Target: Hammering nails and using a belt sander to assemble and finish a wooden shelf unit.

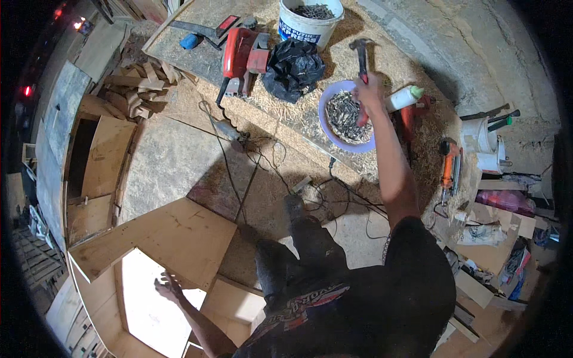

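Note:
My right hand (370, 94) is wrapped round the red grip of a claw hammer (362, 56), whose dark head points away from me. Below that hand stands a lilac plastic bowl (324, 113) holding many nails (345, 113). A white bottle with a green cap (403, 98) lies just right of my wrist. At the lower left my left hand (170, 287) has its fingers apart and holds nothing. It is over the brightly lit white inner panel (143, 310) of a wooden cabinet (179, 232); whether it touches the panel I cannot tell.
On the sawdust-strewn workbench (286, 122) are a red power tool (239, 53), a black plastic bag (293, 70) and a white bucket (311, 27) of nails. An orange tool (449, 164) lies at the right. Cables (262, 155) trail across the floor beside my legs. Wood offcuts (140, 86) are heaped farther left.

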Tool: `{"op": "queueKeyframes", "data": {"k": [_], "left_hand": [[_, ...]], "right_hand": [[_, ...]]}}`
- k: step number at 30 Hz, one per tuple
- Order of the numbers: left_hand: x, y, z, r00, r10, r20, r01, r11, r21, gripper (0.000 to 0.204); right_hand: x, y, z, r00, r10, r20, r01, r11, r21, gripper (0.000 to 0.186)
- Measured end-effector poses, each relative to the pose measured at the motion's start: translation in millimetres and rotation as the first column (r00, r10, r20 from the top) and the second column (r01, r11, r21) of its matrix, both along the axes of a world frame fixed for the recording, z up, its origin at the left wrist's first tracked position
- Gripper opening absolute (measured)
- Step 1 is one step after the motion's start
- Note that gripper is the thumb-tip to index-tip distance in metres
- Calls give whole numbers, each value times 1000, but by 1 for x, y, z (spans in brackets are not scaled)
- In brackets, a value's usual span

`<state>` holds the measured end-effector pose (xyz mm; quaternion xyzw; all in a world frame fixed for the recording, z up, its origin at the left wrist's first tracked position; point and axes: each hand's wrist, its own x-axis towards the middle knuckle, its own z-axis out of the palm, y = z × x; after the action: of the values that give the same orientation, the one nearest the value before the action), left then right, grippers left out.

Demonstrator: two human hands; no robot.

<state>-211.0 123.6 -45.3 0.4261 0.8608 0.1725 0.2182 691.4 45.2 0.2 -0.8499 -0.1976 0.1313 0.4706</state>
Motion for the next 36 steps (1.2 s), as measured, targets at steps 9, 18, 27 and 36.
{"op": "queueKeyframes", "data": {"k": [9, 18, 27, 36], "left_hand": [[49, -41, 13, 793, -263, -550, 452, 859, 241, 38], [86, -5, 9, 713, 43, -700, 1, 998, 63, 53], [76, 87, -4, 826, 51, -561, 144, 944, 298, 44], [70, 103, -2, 843, 97, -529, 115, 928, 355, 41]], "right_hand": [[99, 73, -58, 929, 94, 357, 95, 874, -476, 23], [77, 35, -29, 434, 288, 854, 145, 913, -382, 30], [-45, 252, 18, 856, 418, -304, -314, 888, 336, 47], [-28, 328, 2, 866, 251, -432, -84, 926, 368, 32]]}}
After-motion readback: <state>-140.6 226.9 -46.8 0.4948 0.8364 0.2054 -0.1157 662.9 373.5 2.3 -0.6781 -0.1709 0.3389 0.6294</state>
